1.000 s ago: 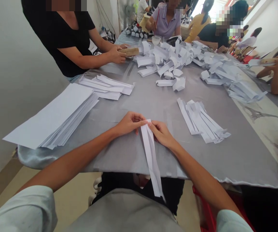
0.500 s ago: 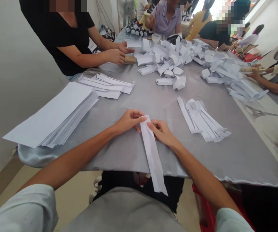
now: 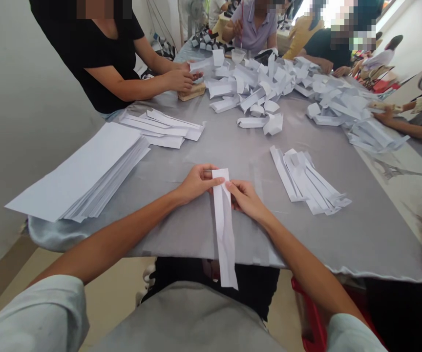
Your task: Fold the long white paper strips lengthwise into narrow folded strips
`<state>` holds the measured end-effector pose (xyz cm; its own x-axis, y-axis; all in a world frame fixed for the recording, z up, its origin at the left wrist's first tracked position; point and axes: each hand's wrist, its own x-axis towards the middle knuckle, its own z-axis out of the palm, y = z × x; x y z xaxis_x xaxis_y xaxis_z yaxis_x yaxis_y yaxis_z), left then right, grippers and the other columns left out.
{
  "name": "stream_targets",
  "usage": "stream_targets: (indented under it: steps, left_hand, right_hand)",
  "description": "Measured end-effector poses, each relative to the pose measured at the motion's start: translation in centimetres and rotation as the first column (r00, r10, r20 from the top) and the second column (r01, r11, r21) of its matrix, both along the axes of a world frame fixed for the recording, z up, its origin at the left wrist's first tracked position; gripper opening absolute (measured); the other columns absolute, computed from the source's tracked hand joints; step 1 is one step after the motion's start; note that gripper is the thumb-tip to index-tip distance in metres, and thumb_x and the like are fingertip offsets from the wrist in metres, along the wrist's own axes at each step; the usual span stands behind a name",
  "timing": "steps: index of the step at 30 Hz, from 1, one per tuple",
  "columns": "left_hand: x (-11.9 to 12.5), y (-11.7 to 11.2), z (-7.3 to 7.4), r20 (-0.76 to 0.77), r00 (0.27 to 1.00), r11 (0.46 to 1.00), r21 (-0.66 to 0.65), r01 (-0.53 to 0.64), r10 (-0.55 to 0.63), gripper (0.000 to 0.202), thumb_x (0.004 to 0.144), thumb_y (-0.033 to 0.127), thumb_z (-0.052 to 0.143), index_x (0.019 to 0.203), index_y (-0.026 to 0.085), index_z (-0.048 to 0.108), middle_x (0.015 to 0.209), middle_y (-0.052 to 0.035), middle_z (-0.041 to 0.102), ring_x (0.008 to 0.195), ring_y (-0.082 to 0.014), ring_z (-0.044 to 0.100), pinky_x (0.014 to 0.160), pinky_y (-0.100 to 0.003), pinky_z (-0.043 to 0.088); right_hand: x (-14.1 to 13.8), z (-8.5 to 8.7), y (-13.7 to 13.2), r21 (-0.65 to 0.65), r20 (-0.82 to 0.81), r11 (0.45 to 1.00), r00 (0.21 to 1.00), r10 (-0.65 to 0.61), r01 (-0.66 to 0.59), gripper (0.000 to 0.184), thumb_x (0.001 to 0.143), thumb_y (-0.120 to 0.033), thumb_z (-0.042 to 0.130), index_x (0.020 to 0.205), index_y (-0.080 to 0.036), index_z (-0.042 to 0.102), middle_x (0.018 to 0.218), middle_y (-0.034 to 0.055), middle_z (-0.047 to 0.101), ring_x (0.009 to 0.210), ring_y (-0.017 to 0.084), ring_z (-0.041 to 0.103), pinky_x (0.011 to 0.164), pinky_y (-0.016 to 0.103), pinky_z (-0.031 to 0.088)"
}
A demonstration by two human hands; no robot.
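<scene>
A folded strip of white paper (image 3: 224,234) hangs between my hands, its lower end dropping past the table's front edge. My left hand (image 3: 200,183) pinches it near the top from the left, thumb in front and fingers behind. From the right, my right hand (image 3: 245,198) grips the same strip just below the top, thumb on its face. To the left lies a thick stack of flat white paper sheets (image 3: 82,168). Several folded paper strips (image 3: 308,181) rest in a loose pile to the right.
More paper strips (image 3: 167,128) lie behind the stack. A large heap of folded white paper pieces (image 3: 258,83) covers the far middle of the grey tablecloth (image 3: 181,225). At the far left a person in black (image 3: 112,63) works beside a wooden block (image 3: 192,92). Other people sit around the table.
The strip's lower end has swung left, so it hangs straighter, and its top has risen slightly. Both hands keep their grip. The person in black has shifted their hands, showing more of the wooden block.
</scene>
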<state>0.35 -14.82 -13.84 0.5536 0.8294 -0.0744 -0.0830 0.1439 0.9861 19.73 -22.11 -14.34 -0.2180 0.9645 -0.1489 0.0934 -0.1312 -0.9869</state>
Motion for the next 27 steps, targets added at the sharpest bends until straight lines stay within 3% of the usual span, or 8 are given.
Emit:
stream_targets:
  steps: [2,5,8,11,15,19,24,27]
  left_hand:
    - [0.0,0.4,-0.3,-0.008,0.991,0.989,0.055,-0.134,0.134,0.042,0.076,0.039,0.089,0.103,0.014,0.068,0.089,-0.0086,0.079,0.072,-0.0194,0.075,0.060,-0.027,0.060]
    - [-0.3,1.2,-0.6,-0.019,0.935,0.926,0.147,-0.349,0.355,0.035,0.075,0.032,0.087,0.095,0.016,0.064,0.086,-0.0061,0.077,0.069,-0.0177,0.073,0.055,-0.024,0.058]
    - [-0.6,1.7,-0.6,-0.016,0.893,0.880,0.180,-0.440,0.450,0.031,0.074,0.027,0.084,0.093,0.018,0.061,0.083,-0.0052,0.075,0.064,-0.0175,0.072,0.050,-0.025,0.058]
    - [-0.6,1.4,-0.4,-0.026,0.894,0.878,0.207,-0.432,0.447,0.028,0.075,0.025,0.082,0.092,0.018,0.061,0.083,-0.0055,0.075,0.061,-0.0178,0.072,0.049,-0.026,0.058]
    - [-0.1,0.6,-0.3,-0.043,0.926,0.909,0.211,-0.359,0.376,0.026,0.075,0.023,0.081,0.090,0.019,0.060,0.081,-0.0046,0.074,0.056,-0.0182,0.071,0.046,-0.028,0.058]
    - [0.1,0.2,-0.5,-0.047,0.950,0.940,0.167,-0.298,0.309,0.027,0.075,0.022,0.081,0.091,0.020,0.059,0.081,-0.0033,0.074,0.061,-0.0195,0.074,0.049,-0.029,0.062]
    - [0.1,0.3,-0.5,-0.054,0.961,0.960,0.087,-0.267,0.272,0.029,0.075,0.024,0.082,0.092,0.019,0.059,0.079,-0.0035,0.073,0.058,-0.0203,0.073,0.050,-0.033,0.063]
    - [0.0,0.6,-0.5,-0.067,0.954,0.956,0.034,-0.291,0.293,0.031,0.073,0.024,0.083,0.094,0.018,0.061,0.078,-0.0042,0.073,0.054,-0.0186,0.071,0.049,-0.032,0.062]
  right_hand:
    - [0.0,0.4,0.0,-0.067,-0.022,0.998,1.000,-0.003,0.001,0.054,0.097,-0.073,0.054,0.082,-0.022,0.059,0.064,-0.0009,0.058,0.048,0.012,0.048,0.038,0.023,0.030]
    - [0.3,1.3,0.0,-0.068,0.015,0.997,1.000,-0.023,0.024,0.050,0.098,-0.068,0.056,0.085,-0.021,0.065,0.076,0.0026,0.064,0.061,0.014,0.057,0.046,0.024,0.040]
    - [1.1,2.0,-0.1,-0.040,0.083,0.999,0.996,0.023,-0.020,0.038,0.095,-0.059,0.067,0.099,-0.021,0.072,0.084,0.0037,0.069,0.069,0.016,0.060,0.056,0.026,0.047]
    - [2.1,2.5,-0.1,-0.102,0.099,0.988,0.988,0.122,-0.112,0.042,0.092,-0.050,0.074,0.126,-0.025,0.070,0.094,0.0039,0.073,0.071,0.017,0.063,0.058,0.028,0.049]
    - [3.1,3.3,-0.3,-0.123,0.173,0.975,0.963,0.206,-0.186,0.047,0.093,-0.042,0.073,0.137,-0.027,0.065,0.097,0.0040,0.074,0.073,0.017,0.065,0.060,0.028,0.050]
    - [2.9,3.8,-0.4,-0.104,0.254,0.977,0.945,0.206,-0.185,0.044,0.095,-0.040,0.071,0.136,-0.026,0.066,0.095,0.0039,0.074,0.071,0.016,0.063,0.058,0.027,0.046]
    - [2.4,3.4,-0.4,-0.024,0.329,0.978,0.923,0.202,-0.206,0.025,0.097,-0.037,0.063,0.111,-0.019,0.074,0.080,0.0010,0.067,0.064,0.013,0.055,0.057,0.026,0.039]
    - [2.3,3.0,-0.3,0.016,0.320,0.975,0.925,0.205,-0.221,0.027,0.097,-0.032,0.060,0.116,-0.019,0.074,0.078,-0.0004,0.066,0.063,0.013,0.053,0.059,0.026,0.040]
